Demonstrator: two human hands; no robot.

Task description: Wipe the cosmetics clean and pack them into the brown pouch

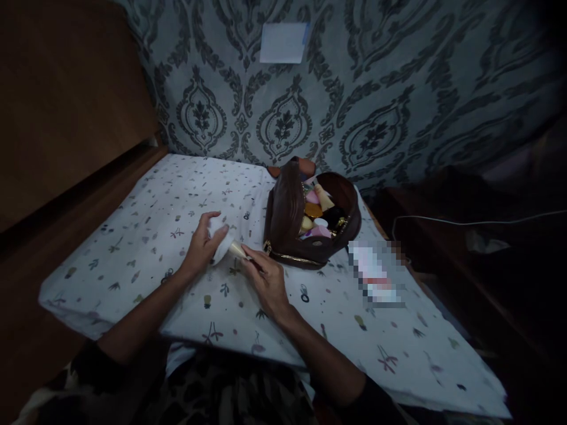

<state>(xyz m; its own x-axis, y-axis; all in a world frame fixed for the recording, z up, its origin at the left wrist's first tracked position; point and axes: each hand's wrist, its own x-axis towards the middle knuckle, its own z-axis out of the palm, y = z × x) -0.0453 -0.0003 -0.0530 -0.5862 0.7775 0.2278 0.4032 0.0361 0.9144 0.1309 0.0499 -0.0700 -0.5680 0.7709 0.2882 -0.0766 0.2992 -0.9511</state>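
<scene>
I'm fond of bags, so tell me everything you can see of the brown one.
The brown bag is dark, with a leather-like look and soft-looking sides. A gold-coloured zip edges its wide-open mouth, showing small mixed-colour containers crowded inside. It rests on the white printed sheet, near the wall, its mouth facing up and toward the picture's right. The right hand is close to its near left corner; whether they touch is hard to tell.

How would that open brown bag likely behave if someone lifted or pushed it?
The brown bag would probably flex in the grip, as its leather-like sides look soft. It may feel fairly heavy for its size, being packed with small containers. Tipping it could well spill some, since its mouth gapes open.
</scene>
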